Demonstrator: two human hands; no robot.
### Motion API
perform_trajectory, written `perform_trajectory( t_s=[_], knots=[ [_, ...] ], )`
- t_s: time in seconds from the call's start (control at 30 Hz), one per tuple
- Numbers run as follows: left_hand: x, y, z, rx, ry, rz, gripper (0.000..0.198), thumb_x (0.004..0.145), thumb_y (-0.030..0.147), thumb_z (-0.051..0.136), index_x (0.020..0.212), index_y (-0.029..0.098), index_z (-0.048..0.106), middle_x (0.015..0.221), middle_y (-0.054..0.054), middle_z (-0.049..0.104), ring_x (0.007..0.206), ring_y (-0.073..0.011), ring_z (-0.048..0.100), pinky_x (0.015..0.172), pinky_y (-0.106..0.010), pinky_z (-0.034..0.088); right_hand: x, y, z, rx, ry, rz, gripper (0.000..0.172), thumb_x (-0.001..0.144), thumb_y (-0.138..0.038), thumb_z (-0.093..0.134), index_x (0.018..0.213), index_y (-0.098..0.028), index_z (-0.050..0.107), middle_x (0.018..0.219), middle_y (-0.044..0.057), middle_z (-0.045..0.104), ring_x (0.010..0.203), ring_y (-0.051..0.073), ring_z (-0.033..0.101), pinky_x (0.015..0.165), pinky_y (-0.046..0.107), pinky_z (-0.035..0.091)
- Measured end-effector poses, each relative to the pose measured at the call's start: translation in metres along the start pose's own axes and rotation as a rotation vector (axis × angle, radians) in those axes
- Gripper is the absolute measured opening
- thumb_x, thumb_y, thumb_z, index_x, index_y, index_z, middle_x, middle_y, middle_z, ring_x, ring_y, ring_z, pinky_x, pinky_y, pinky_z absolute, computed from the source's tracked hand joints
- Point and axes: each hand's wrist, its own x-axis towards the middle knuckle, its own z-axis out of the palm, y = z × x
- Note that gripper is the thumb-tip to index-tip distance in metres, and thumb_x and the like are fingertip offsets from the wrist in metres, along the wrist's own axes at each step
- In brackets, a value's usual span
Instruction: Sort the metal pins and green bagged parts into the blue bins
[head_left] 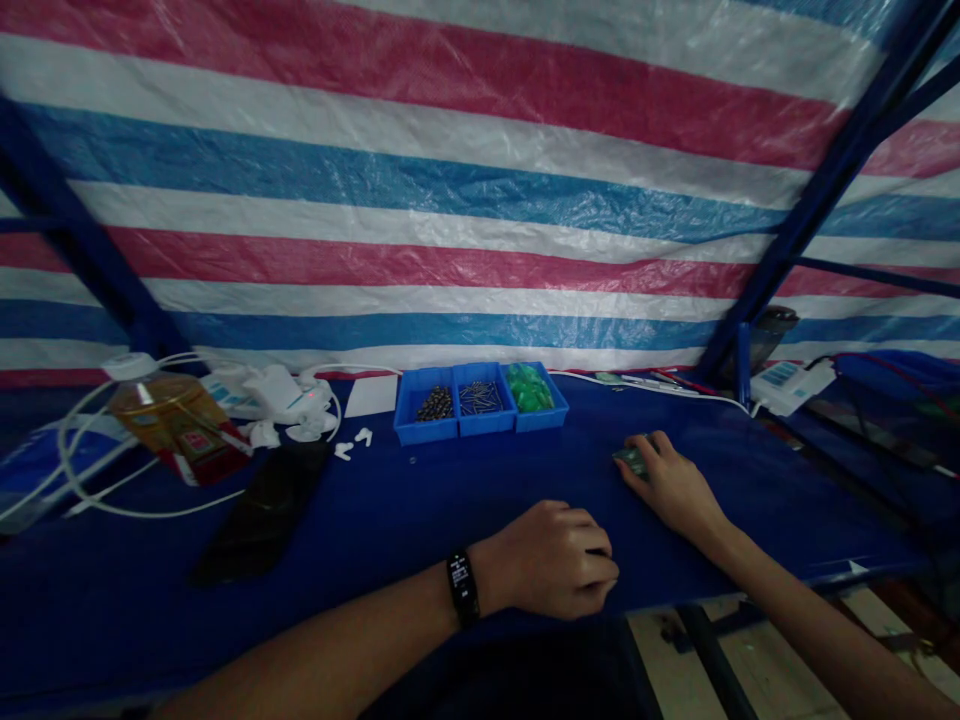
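Observation:
My left hand (555,560) rests near the front edge of the blue table (420,510), fingers curled into a loose fist; a black band is on its wrist and whatever it holds is hidden. My right hand (671,485) lies further right on the table, its fingers curled over a small green part (628,459). Behind both hands stand three joined blue bins (480,401): the left one has dark small parts, the middle one thin metal pins, the right one green pieces.
A tipped bottle of amber liquid (176,420), white cables (97,490), white chargers and earbuds (352,443) lie at the left. A black flat object (262,510) lies on the table. A white device (787,385) sits at the right. Striped tarpaulin hangs behind.

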Motion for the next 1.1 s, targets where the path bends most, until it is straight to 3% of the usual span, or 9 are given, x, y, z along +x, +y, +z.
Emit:
perform_trajectory(
  t_s=[0.07, 0.17, 0.23, 0.3, 0.4, 0.5, 0.63, 0.83, 1.1],
  knots=[
    [0.002, -0.006, -0.002, -0.189, 0.076, -0.145, 0.019, 0.093, 0.025, 0.054, 0.092, 0.023, 0.074, 0.09, -0.002, 0.074, 0.085, -0.0163, 0.067, 0.079, -0.028, 0.05, 0.013, -0.008, 0.002, 0.147, 0.0, 0.056, 0.022, 0.093, -0.035, 0.054, 0.104, -0.018, 0.063, 0.098, 0.009, 0.064, 0.075, 0.023, 0.065, 0.062, 0.032, 0.05],
    [0.004, -0.021, -0.01, -0.536, 0.32, -0.635, 0.022, 0.09, 0.027, 0.055, 0.104, 0.022, 0.072, 0.098, -0.006, 0.072, 0.081, -0.0178, 0.067, 0.075, -0.029, 0.054, 0.032, -0.035, -0.003, 0.444, 0.046, 0.025, 0.013, 0.086, -0.028, 0.061, 0.098, -0.021, 0.062, 0.091, 0.004, 0.067, 0.081, 0.022, 0.067, 0.073, 0.032, 0.05],
    [0.004, -0.033, -0.018, -0.897, 0.494, -1.0, 0.031, 0.09, 0.035, 0.055, 0.115, 0.021, 0.065, 0.109, -0.009, 0.068, 0.08, -0.0196, 0.067, 0.065, -0.03, 0.056, 0.047, -0.062, -0.011, 0.601, 0.112, -0.051, 0.015, 0.086, -0.028, 0.062, 0.1, -0.022, 0.063, 0.094, 0.004, 0.069, 0.086, 0.021, 0.067, 0.079, 0.033, 0.05],
    [0.002, -0.042, -0.027, -1.353, 0.554, -1.192, 0.04, 0.093, 0.046, 0.048, 0.121, 0.02, 0.06, 0.115, -0.013, 0.065, 0.08, -0.0228, 0.069, 0.061, -0.034, 0.059, 0.062, -0.093, -0.017, 0.711, 0.156, -0.143, 0.017, 0.088, -0.028, 0.061, 0.104, -0.023, 0.063, 0.099, 0.005, 0.07, 0.091, 0.021, 0.067, 0.083, 0.033, 0.05],
    [-0.001, -0.051, -0.033, -1.77, 0.621, -1.235, 0.046, 0.098, 0.051, 0.033, 0.116, 0.018, 0.059, 0.102, -0.011, 0.067, 0.073, -0.0236, 0.069, 0.063, -0.042, 0.06, 0.081, -0.134, -0.016, 0.822, 0.175, -0.23, 0.019, 0.092, -0.031, 0.058, 0.109, -0.023, 0.063, 0.105, 0.006, 0.071, 0.098, 0.022, 0.067, 0.087, 0.034, 0.051],
    [-0.001, -0.057, -0.029, -1.762, 0.795, -1.348, 0.041, 0.1, 0.049, 0.035, 0.105, 0.018, 0.061, 0.081, -0.006, 0.065, 0.06, -0.0188, 0.063, 0.056, -0.035, 0.057, 0.085, -0.155, -0.004, 0.846, 0.187, -0.209, 0.024, 0.098, -0.034, 0.048, 0.114, -0.021, 0.061, 0.111, 0.008, 0.071, 0.104, 0.023, 0.067, 0.092, 0.037, 0.05],
    [0.002, -0.058, -0.015, -1.777, 0.846, -1.388, 0.03, 0.098, 0.044, 0.048, 0.094, 0.016, 0.06, 0.069, -0.001, 0.06, 0.052, -0.0136, 0.056, 0.048, -0.024, 0.047, 0.073, -0.151, 0.007, 0.826, 0.162, -0.166, 0.03, 0.101, -0.03, 0.038, 0.119, -0.02, 0.059, 0.116, 0.01, 0.069, 0.107, 0.024, 0.066, 0.094, 0.038, 0.049],
    [0.005, -0.06, -0.01, -1.768, 0.916, -1.326, 0.023, 0.099, 0.041, 0.052, 0.103, 0.019, 0.059, 0.07, 0.002, 0.061, 0.049, -0.0113, 0.056, 0.045, -0.021, 0.042, 0.07, -0.142, 0.008, 0.88, 0.199, -0.026, 0.032, 0.093, -0.029, 0.045, 0.12, -0.02, 0.061, 0.112, 0.009, 0.07, 0.101, 0.026, 0.065, 0.091, 0.041, 0.049],
    [0.005, -0.061, -0.017, -1.787, 0.819, -1.162, 0.011, 0.099, 0.029, 0.055, 0.106, 0.02, 0.055, 0.074, 0.002, 0.062, 0.048, -0.0091, 0.058, 0.046, -0.019, 0.046, 0.078, -0.128, 0.001, 1.011, 0.254, 0.073, 0.032, 0.09, -0.038, 0.057, 0.116, -0.021, 0.065, 0.1, 0.007, 0.073, 0.087, 0.023, 0.067, 0.08, 0.036, 0.051]
  ],
)
